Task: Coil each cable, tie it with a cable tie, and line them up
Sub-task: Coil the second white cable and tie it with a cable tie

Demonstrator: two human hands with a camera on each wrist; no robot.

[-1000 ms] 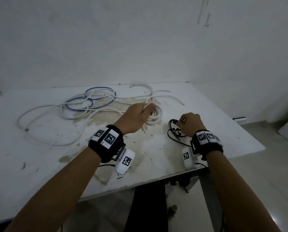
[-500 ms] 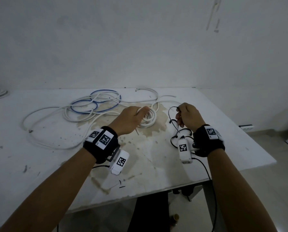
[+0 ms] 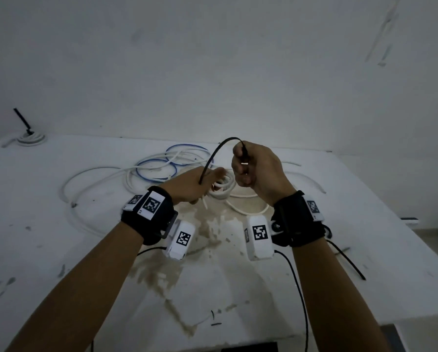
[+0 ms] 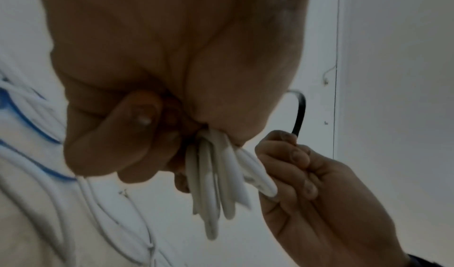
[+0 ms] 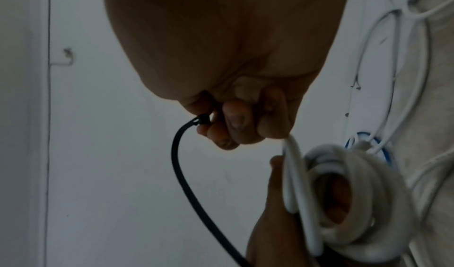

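1. Table [image 3: 47,250]: white, stained; bears every item below.
2. Loose cables [image 3: 98,179]: white and blue loops sprawled at the far left, uncoiled. Likely springy and apt to tangle.
3. Left hand [image 3: 187,185]: fingers curled round the coil, held just above the table.
4. Right hand [image 3: 256,168]: raised beside the left, thumb and fingers pinching the tie at its head.
5. Coil [image 5: 343,193]: white cable, several turns. Looks light but stiff enough to spring open; best gripped across all turns.
6. Tie [image 3: 213,158]: thin black strip arching toward the left hand. Flexible, probably slick; hold near the head, feed the tail round the coil.
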